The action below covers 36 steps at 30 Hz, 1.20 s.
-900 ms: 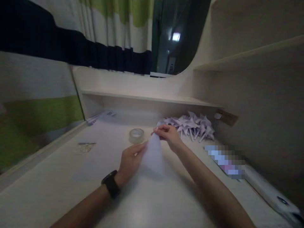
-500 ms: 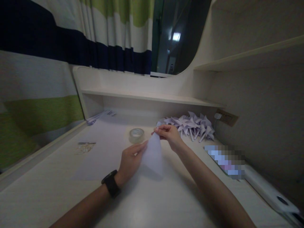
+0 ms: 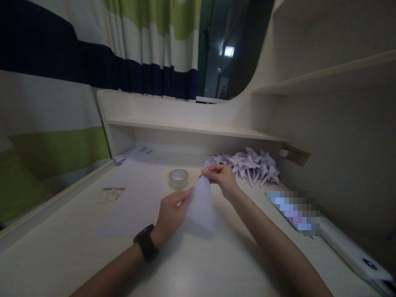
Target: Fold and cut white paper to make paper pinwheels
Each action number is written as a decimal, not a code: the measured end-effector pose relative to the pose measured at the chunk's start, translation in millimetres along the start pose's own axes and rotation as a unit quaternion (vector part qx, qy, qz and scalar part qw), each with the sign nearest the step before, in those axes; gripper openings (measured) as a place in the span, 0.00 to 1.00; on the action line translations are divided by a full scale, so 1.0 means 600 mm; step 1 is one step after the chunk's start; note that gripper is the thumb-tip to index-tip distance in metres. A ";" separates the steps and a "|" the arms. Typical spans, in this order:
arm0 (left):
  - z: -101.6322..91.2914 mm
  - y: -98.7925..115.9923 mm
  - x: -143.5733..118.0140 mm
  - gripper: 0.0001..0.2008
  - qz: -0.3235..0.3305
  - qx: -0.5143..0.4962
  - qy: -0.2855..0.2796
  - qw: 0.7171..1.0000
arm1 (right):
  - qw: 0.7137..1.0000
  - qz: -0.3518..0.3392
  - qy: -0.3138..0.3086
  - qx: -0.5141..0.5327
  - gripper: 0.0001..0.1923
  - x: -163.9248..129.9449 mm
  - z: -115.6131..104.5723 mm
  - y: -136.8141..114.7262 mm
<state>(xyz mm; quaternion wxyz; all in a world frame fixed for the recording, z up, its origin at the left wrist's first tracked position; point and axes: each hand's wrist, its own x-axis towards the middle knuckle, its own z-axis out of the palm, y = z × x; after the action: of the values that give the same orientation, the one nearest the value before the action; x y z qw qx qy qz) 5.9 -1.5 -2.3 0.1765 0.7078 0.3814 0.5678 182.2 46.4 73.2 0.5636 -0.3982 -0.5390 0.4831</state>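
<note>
Pinched at both ends, the pale paper sheet [image 3: 201, 203] hangs between our hands, just right of the tape roll [image 3: 178, 178] and lifted off the counter [image 3: 77, 243]. Our left hand [image 3: 171, 212] closes its grip on the sheet's left edge; our right hand [image 3: 220, 178] nips the top point. We judge a fold is being shaped; next, the edges need aligning before creasing. Right of the roll lie folded paper pieces [image 3: 247, 164].

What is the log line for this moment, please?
left hand: holds paper edge | right hand: pinches paper top | tape roll: on desk
</note>
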 end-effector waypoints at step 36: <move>-0.011 -0.002 0.018 0.11 -0.123 -0.015 0.027 0.992 | 0.994 0.098 -0.016 -0.044 0.16 -0.003 0.010 0.033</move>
<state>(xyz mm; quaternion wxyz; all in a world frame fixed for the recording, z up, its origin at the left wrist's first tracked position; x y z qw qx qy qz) 0.1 6.0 6.1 0.2448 0.6372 0.4618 0.5663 174.2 48.8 54.2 0.4865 -0.4658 -0.5272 0.5181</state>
